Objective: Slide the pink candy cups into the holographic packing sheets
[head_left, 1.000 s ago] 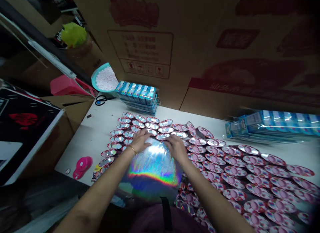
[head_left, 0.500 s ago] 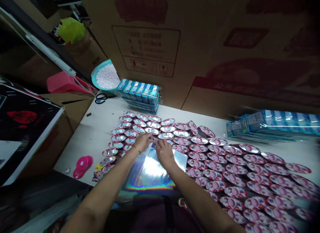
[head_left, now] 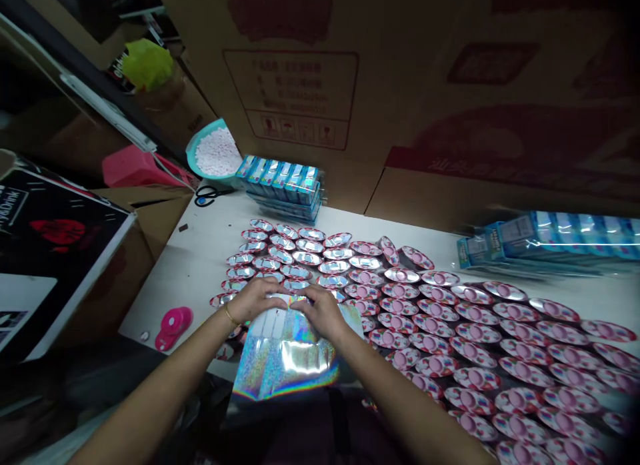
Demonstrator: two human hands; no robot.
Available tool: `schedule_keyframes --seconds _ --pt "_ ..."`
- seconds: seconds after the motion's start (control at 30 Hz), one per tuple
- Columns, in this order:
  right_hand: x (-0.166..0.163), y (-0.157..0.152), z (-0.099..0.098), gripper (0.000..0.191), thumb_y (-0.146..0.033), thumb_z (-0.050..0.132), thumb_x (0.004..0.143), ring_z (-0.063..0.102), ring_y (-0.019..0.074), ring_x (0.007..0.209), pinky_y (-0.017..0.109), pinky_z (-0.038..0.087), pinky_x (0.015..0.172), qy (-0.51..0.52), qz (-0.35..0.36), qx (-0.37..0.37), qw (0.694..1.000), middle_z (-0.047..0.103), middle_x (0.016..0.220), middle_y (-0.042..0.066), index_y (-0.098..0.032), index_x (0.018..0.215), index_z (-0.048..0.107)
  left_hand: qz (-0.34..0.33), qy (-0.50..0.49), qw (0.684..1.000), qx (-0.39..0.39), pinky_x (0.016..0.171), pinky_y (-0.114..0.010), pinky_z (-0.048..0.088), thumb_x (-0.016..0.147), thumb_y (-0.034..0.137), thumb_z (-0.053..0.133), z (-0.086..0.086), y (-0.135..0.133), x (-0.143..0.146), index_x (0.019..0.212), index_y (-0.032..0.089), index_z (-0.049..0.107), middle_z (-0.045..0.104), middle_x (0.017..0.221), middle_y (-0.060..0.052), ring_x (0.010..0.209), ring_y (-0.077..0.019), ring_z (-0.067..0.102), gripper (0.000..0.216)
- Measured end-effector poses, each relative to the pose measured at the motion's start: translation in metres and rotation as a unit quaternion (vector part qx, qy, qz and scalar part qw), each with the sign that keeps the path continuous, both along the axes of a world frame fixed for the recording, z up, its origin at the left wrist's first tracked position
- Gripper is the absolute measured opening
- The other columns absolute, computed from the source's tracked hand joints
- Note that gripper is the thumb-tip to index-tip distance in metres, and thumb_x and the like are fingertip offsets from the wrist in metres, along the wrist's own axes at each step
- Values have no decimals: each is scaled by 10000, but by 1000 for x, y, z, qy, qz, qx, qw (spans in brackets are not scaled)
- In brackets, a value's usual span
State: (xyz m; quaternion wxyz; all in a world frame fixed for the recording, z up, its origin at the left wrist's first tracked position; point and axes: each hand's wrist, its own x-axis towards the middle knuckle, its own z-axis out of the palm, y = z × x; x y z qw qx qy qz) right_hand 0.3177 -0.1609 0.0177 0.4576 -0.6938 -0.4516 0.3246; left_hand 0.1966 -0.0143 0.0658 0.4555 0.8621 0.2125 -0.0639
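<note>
A shiny holographic sheet (head_left: 290, 365) lies in front of me, tilted over the near part of the table. My left hand (head_left: 256, 300) grips its far edge, thumb pressed on the face and fingers behind. My right hand (head_left: 323, 312) holds the same edge just to the right, its thumb close to the other thumb. Past my fingers stand rows of small oval containers; those at the left carry silvery tops (head_left: 307, 258), while many to the right have round pink centres (head_left: 470, 400). The sheet and my forearms hide some of them.
Scissors (head_left: 213, 196) and a pink tape-dispenser-like object (head_left: 173, 326) lie at the left. A turquoise bowl (head_left: 193, 160) of small white pieces stands behind. Blue packs (head_left: 283, 182) and more blue packs (head_left: 545, 242) sit before a large carton (head_left: 300, 98).
Both hands have drawn slightly nearer to me, from fingertips pinched together to thumbs laid on the sheet. The sheet has shifted left and towards me, and its reflections have changed.
</note>
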Motion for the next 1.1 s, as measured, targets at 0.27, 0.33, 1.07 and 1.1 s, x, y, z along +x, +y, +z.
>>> schedule_keyframes --seconds 0.27,0.33,1.07,1.1 --pt "-3 4 18 251 -357 455 853 526 137 711 243 385 663 -131 112 11 985 591 723 9 -243 785 668 -44 -5 999 6 609 -200 346 770 361 504 19 0 -11 611 186 629 514 618 6 620 -103 469 267" --pt "-11 6 16 237 -298 426 872 510 162 785 275 380 716 -240 93 31 966 600 809 41 -240 949 643 -24 -10 1000 11 587 -199 332 781 364 478 18 0 -13 554 166 572 474 581 18 588 -95 430 315" --pt "-23 -6 20 122 -168 493 807 530 153 861 283 413 783 -134 15 52 989 609 879 34 -194 793 611 30 73 981 177 680 -272 370 799 382 422 -44 16 -25 603 161 555 544 691 -28 718 -155 495 325" --pt "-9 -10 29 118 -166 494 798 536 146 815 271 411 751 -100 9 39 994 605 827 24 -193 776 607 43 73 974 212 725 -296 371 787 361 449 -43 15 -17 641 167 589 576 764 -47 791 -179 506 281"
